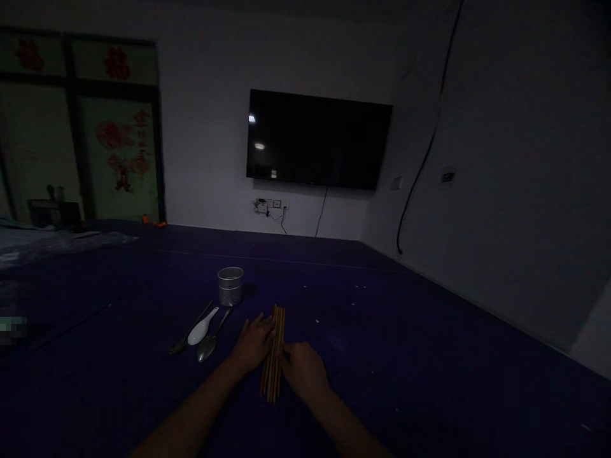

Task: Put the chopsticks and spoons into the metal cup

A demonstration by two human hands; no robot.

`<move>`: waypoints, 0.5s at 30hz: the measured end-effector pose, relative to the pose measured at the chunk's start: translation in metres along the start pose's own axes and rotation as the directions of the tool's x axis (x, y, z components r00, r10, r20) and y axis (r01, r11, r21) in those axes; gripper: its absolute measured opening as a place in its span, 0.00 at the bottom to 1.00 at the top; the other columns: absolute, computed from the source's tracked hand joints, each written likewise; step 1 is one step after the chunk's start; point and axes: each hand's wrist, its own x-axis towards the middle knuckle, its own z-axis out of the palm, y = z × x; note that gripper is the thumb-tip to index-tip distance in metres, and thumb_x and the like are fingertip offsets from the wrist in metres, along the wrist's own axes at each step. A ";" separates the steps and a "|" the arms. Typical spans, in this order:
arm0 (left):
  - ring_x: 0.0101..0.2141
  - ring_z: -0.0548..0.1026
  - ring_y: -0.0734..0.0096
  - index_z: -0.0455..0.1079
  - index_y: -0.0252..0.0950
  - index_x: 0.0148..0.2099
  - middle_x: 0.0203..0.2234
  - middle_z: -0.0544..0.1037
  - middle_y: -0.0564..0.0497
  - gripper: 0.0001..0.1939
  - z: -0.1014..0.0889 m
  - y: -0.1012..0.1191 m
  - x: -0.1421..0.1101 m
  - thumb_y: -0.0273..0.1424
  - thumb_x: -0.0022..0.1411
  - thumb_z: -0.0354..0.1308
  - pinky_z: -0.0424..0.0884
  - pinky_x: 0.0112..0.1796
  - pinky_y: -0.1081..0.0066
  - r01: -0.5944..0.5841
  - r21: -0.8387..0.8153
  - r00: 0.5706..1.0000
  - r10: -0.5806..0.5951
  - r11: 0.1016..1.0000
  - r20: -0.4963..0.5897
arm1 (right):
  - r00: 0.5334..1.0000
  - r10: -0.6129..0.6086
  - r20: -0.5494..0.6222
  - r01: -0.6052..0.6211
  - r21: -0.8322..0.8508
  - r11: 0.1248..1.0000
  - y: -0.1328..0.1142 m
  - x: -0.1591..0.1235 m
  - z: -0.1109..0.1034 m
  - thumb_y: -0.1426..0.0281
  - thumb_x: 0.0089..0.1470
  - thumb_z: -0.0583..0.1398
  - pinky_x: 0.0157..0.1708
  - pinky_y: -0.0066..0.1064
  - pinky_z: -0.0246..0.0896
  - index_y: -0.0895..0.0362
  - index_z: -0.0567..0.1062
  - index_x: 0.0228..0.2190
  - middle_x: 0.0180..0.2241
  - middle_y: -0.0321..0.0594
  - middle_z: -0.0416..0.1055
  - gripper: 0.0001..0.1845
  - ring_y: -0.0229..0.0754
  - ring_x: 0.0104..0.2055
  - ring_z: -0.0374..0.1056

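A bundle of wooden chopsticks (277,337) lies lengthwise in front of me on the dark blue surface (363,407). My left hand (254,343) rests along the bundle's left side, fingers stretched out and touching it near its far half. From the right, my right hand (303,369) has curled fingers closed at the side of the chopsticks; its fingertips are partly hidden. Left of my hands lie a white soup spoon (200,329), a metal spoon (208,347) and a darker metal utensil (179,345). Behind them stands a round metal cup (230,287), upright.
Small white scraps (317,320) dot the surface to the right. Clear plastic sheeting (71,247) and small orange objects (160,224) lie at the far left. A television (317,140) hangs on the back wall, and a black cable (420,168) runs down the right wall.
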 end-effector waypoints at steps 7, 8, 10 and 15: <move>0.64 0.51 0.61 0.57 0.41 0.63 0.63 0.59 0.46 0.24 0.003 -0.003 0.001 0.36 0.68 0.37 0.46 0.60 0.47 -0.008 -0.015 1.000 0.008 1.000 -0.011 | 0.997 -0.053 -0.055 0.054 0.011 0.998 0.005 0.005 -0.004 0.67 0.56 0.55 0.40 0.29 0.59 0.52 0.76 0.44 0.40 0.43 0.76 0.15 0.44 0.43 0.71; 0.64 0.51 0.60 0.57 0.40 0.64 0.63 0.59 0.45 0.25 0.003 -0.002 0.001 0.36 0.68 0.37 0.46 0.60 0.47 -0.008 -0.010 1.000 0.008 1.000 -0.005 | 0.995 -0.079 -0.068 0.080 0.010 0.997 0.005 0.005 -0.004 0.68 0.56 0.56 0.44 0.30 0.58 0.53 0.76 0.45 0.43 0.44 0.75 0.16 0.45 0.47 0.69; 0.64 0.51 0.60 0.57 0.39 0.63 0.63 0.58 0.45 0.25 0.003 -0.001 0.000 0.35 0.68 0.36 0.46 0.60 0.47 -0.004 0.006 1.000 0.004 1.000 0.004 | 0.987 -0.143 -0.071 0.145 0.023 0.989 0.006 0.005 -0.005 0.68 0.56 0.55 0.49 0.33 0.56 0.53 0.74 0.48 0.48 0.44 0.72 0.19 0.46 0.52 0.65; 0.64 0.50 0.61 0.57 0.37 0.63 0.63 0.59 0.45 0.25 -0.002 0.005 -0.002 0.33 0.67 0.36 0.47 0.60 0.48 0.010 0.032 1.000 -0.010 0.999 0.020 | 0.975 -0.221 -0.010 0.222 0.056 0.974 0.006 0.003 -0.001 0.64 0.56 0.55 0.54 0.38 0.53 0.54 0.67 0.56 0.56 0.46 0.66 0.26 0.49 0.57 0.60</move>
